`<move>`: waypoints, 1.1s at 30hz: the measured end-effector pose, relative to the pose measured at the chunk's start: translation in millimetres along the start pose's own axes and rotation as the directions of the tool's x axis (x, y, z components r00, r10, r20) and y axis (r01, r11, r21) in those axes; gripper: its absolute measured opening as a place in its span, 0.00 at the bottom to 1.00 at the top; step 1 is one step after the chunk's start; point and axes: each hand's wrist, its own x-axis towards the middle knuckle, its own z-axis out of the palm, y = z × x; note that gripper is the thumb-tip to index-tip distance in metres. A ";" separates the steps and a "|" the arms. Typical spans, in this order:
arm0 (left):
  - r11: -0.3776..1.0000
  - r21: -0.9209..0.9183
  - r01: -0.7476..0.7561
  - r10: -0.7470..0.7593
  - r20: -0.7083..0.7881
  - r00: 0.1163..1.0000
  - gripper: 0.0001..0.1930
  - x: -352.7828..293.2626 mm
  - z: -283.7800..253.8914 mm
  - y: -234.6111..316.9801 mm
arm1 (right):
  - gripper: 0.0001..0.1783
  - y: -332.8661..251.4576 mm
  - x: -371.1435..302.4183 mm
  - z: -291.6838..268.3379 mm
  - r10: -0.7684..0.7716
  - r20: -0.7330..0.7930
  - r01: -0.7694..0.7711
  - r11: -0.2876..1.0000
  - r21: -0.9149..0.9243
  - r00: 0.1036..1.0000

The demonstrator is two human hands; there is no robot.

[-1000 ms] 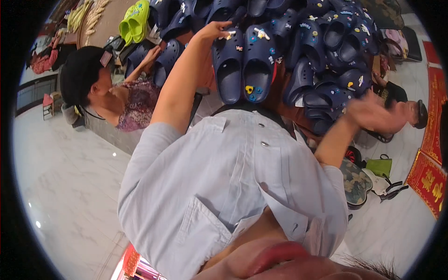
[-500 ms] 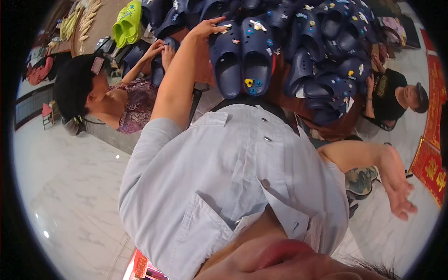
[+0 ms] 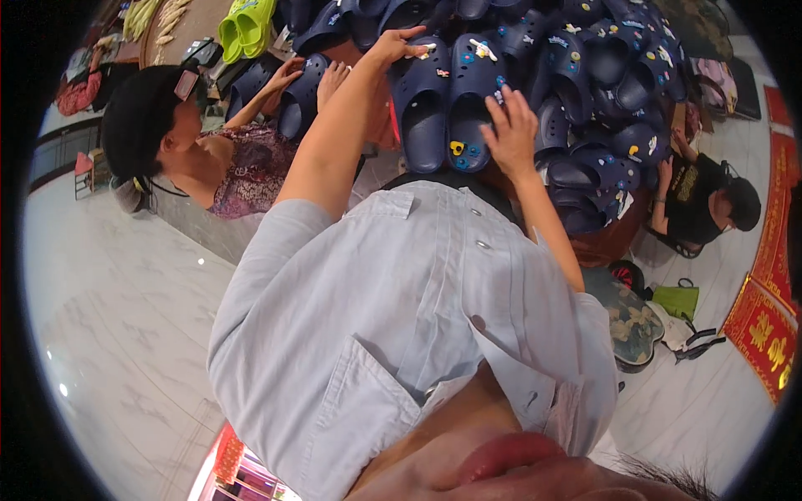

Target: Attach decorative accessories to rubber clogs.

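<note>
Two navy clogs lie side by side in front of me, the left clog [image 3: 420,100] and the right clog [image 3: 469,88]. Small charms decorate both, among them a white figure [image 3: 482,48] at the far end of the right clog and a yellow-and-black charm [image 3: 457,148] near its close end. My left hand [image 3: 395,48] rests at the far end of the left clog with fingers stretched over its edge. Beside the right clog, my right hand [image 3: 513,138] is open, fingers spread at its outer side; whether they touch it I cannot tell.
A heap of navy clogs [image 3: 606,63] fills the table's right side. Lime-green clogs [image 3: 245,29] lie at the far left. A person in a dark cap [image 3: 138,125] sits at left, hands by another navy clog [image 3: 302,100]. Another person [image 3: 706,192] sits at right.
My right hand has swung in from the far right side to the right clog. My left hand stays at the left clog's far end. The person at left has parted their hands.
</note>
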 end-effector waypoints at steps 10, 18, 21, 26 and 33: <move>0.990 -0.125 -0.059 0.060 0.011 0.998 0.34 -3.8 -0.1 -20.1 | 0.19 -29.3 8.8 38.2 -0.258 0.113 0.270 0.956 -0.111 0.960; 0.964 -0.259 -0.054 0.026 -0.108 0.994 0.34 -22.4 -5.6 -31.7 | 0.16 -26.8 5.4 42.0 -0.251 0.056 0.256 0.960 -0.113 0.966; 0.981 -0.190 -0.030 0.013 -0.090 0.996 0.33 -16.9 -0.7 -28.4 | 0.16 -26.7 6.4 40.9 -0.250 0.046 0.254 0.960 -0.117 0.967; 0.925 -0.379 -0.009 0.015 0.012 1.000 0.33 -3.0 12.5 -9.1 | 0.17 -26.8 6.0 40.8 -0.231 0.055 0.234 0.969 -0.078 0.971; 0.953 -0.290 -0.085 0.076 -0.043 0.996 0.33 -6.0 17.6 -3.6 | 0.20 -25.6 3.9 41.3 -0.243 0.053 0.248 0.962 -0.119 0.969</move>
